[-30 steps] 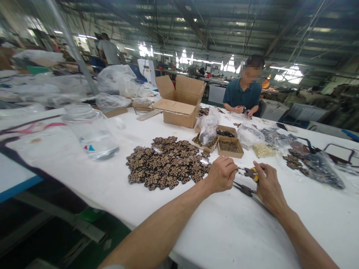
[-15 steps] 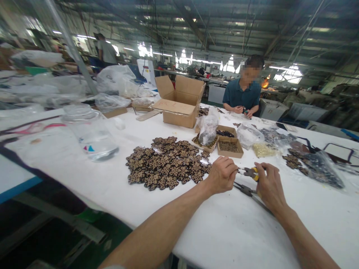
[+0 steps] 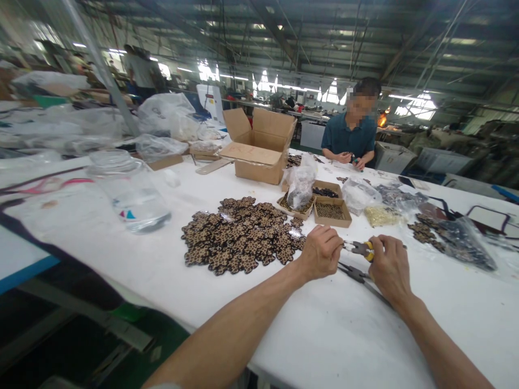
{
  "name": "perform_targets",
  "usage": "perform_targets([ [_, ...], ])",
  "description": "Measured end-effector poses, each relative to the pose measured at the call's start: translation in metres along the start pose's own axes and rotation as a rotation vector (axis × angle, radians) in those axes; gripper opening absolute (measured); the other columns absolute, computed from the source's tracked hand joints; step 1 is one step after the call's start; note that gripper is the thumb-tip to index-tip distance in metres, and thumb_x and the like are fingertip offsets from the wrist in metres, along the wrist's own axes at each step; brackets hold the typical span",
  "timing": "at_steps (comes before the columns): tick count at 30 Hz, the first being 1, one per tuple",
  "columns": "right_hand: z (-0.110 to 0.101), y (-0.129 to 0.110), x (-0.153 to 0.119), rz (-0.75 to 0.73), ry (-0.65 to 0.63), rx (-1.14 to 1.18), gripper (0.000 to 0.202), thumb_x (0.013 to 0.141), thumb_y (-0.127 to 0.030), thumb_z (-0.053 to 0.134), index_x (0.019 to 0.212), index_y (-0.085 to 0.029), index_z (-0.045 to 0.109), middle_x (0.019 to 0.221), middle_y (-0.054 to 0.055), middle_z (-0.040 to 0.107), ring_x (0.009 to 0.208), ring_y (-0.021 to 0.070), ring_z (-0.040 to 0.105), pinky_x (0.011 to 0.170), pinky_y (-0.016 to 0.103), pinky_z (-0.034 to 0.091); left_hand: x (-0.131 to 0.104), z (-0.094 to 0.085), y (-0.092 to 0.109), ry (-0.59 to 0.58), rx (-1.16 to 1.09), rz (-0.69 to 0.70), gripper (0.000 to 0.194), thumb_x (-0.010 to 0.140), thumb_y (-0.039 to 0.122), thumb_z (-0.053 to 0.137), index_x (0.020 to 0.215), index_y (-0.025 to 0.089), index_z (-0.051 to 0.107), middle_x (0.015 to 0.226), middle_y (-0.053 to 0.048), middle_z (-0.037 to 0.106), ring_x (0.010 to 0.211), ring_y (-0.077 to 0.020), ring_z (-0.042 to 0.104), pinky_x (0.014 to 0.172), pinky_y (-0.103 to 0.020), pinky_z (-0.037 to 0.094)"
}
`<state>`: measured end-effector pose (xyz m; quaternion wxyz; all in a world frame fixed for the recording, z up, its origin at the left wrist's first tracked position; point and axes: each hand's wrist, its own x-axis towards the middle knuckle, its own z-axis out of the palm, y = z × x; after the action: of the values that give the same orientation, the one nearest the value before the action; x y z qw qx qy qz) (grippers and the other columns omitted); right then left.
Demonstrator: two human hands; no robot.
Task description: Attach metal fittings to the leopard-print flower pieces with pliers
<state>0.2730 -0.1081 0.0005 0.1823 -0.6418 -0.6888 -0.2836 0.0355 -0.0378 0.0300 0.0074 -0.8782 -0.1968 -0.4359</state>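
Observation:
My right hand (image 3: 390, 266) is closed around a pair of pliers (image 3: 361, 248) with yellow grips, its jaws pointing left. Close to the jaw tips, my left hand (image 3: 323, 250) is pinched on a small piece that is too small to make out. Below the two hands, a second, dark pair of pliers (image 3: 356, 273) lies on the white table (image 3: 336, 329). Left of my left hand spreads a heap of leopard-print, bear-shaped pieces (image 3: 243, 235).
Small cardboard trays (image 3: 332, 212) of tiny metal parts stand beyond my hands, beside plastic bags (image 3: 359, 194). An open carton (image 3: 259, 170) and a large clear jar (image 3: 135, 202) are farther left. Across the table, a person (image 3: 351, 135) works with both hands.
My right hand's grip on the pliers has shifted slightly, with the fingers curling more. My left hand stays almost in place.

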Motion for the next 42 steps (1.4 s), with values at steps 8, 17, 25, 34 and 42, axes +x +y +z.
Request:
perform_targets([
  [8,-0.0004,-0.0032,0.0013,0.019,0.000,-0.054,0.038,0.082,-0.006,0.057,0.119,-0.016,0.058,0.116,0.015,0.056,0.107,0.0317,0.047,0.084,0.041,0.039,0.0006,-0.0002,0.0008,-0.001,0.008,0.007,0.013,0.091,0.017,0.050,0.089,0.016,0.062,0.081,-0.009,0.062,0.082,-0.0224,0.055,0.071,-0.039,0.039],
  [17,-0.0010,-0.0058,0.0012,0.025,0.008,-0.054,0.029,0.085,-0.008,0.058,0.113,-0.018,0.059,0.110,0.013,0.058,0.105,0.0303,0.048,0.081,0.038,0.035,0.0007,0.0005,0.0008,-0.014,0.015,0.015,0.013,0.091,0.016,0.049,0.088,0.016,0.062,0.081,-0.009,0.062,0.082,-0.0224,0.054,0.071,-0.039,0.039],
  [25,0.0019,-0.0061,0.0001,0.034,0.014,-0.056,0.029,0.084,-0.009,0.059,0.112,-0.019,0.059,0.109,0.011,0.059,0.104,0.0290,0.047,0.080,0.037,0.034,0.0001,0.0030,0.0000,-0.017,0.007,0.012,0.013,0.091,0.016,0.049,0.087,0.016,0.061,0.081,-0.009,0.062,0.082,-0.0226,0.054,0.071,-0.039,0.039],
  [34,0.0022,-0.0066,0.0000,0.022,0.047,-0.013,0.031,0.081,-0.007,0.060,0.109,-0.020,0.058,0.106,0.011,0.059,0.102,0.0285,0.048,0.078,0.036,0.034,-0.0006,0.0019,0.0009,-0.025,0.004,0.007,0.014,0.091,0.017,0.048,0.088,0.016,0.062,0.081,-0.009,0.062,0.083,-0.0228,0.054,0.072,-0.040,0.040],
  [42,0.0039,-0.0069,-0.0007,0.018,0.064,0.000,0.030,0.081,-0.008,0.059,0.109,-0.020,0.058,0.103,0.010,0.058,0.101,0.0280,0.048,0.075,0.035,0.034,-0.0009,0.0023,0.0005,-0.030,-0.004,0.010,0.013,0.091,0.016,0.049,0.088,0.017,0.062,0.080,-0.009,0.061,0.082,-0.0225,0.054,0.072,-0.039,0.040],
])
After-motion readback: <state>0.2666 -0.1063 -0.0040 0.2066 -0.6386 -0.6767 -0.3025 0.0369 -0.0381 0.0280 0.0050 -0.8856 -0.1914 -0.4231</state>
